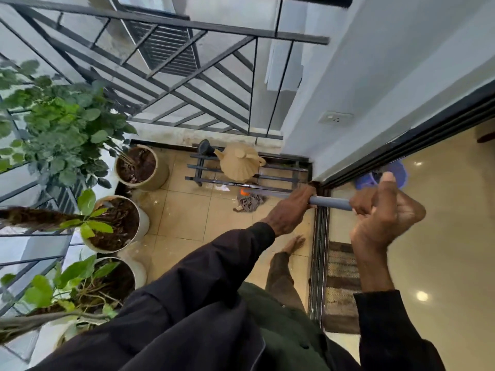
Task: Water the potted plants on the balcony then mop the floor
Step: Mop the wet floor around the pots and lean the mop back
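Both hands grip a grey mop handle (330,202). My left hand (290,210) holds it lower down, my right hand (385,210) holds its upper end with the thumb raised. The stringy mop head (250,203), with an orange collar, lies on the wet tan balcony tiles (187,210) beside a black metal rack (270,179). A beige watering can (239,162) stands on that rack. Three potted plants line the left side: a far pot (139,167), a middle pot (117,223) and a near pot (120,277).
A black railing (166,76) closes the balcony's far and left sides. A sliding door track (318,263) runs along the right, with a striped mat (341,285) and a blue bucket (385,175) inside. My bare foot (294,243) stands on the tiles by the track.
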